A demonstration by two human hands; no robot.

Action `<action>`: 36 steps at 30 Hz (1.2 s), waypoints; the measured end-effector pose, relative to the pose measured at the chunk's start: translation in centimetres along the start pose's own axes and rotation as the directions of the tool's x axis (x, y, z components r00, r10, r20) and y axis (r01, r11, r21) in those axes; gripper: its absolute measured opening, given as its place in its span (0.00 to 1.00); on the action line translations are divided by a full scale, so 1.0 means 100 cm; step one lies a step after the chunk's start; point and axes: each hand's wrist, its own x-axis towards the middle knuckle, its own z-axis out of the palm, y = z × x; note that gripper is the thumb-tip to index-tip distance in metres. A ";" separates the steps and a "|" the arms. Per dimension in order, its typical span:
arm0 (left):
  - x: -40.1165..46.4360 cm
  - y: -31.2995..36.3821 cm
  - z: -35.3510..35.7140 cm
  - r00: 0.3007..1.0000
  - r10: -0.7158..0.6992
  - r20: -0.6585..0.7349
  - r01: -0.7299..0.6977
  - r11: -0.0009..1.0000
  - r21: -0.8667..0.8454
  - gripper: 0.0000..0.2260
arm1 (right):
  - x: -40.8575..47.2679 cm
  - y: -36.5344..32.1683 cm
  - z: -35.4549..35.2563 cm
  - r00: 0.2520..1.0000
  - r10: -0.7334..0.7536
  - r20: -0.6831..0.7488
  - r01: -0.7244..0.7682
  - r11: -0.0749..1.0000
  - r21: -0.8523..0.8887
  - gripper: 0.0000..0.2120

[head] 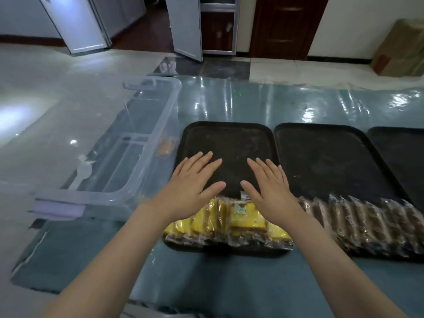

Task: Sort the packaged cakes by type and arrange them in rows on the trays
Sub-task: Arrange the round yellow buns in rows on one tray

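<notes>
Fingers (pixel 207 160) of the left hand (pixel 191 187) straight and slightly spread, palm down, holding nothing; fingers (pixel 263 167) of the right hand (pixel 273 193) the same, stretched flat. Both hands hover side by side over the left tray (pixel 229 138), just past the row of yellow cakes (pixel 243 216); whether the palms touch the wrappers cannot be told.

Head view: yellow cakes in clear wrappers lie in a row along the near edge of the left tray, far part of that tray bare. Middle tray (pixel 321 152) just beside it to the right, carrying a row of brown cakes (pixel 367 226) along its near edge, packets overlapping. Third tray (pixel 401 145) at the right border, only partly in view. Trays sit on a blue mat (pixel 206 283) under shiny clear sheeting on the floor. Clear plastic bin (pixel 128 157) with lilac latches stands left of the trays; one small orange-brown packet (pixel 165 148) shows through its wall, blurred. Cardboard box (pixel 401 49) far right by the wall.
</notes>
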 end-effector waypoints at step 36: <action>0.024 -0.240 -0.138 0.997 -0.059 -0.053 0.072 0.952 0.298 0.31 | 0.137 -0.195 0.008 0.987 -0.132 -0.088 0.134 0.991 0.021 0.30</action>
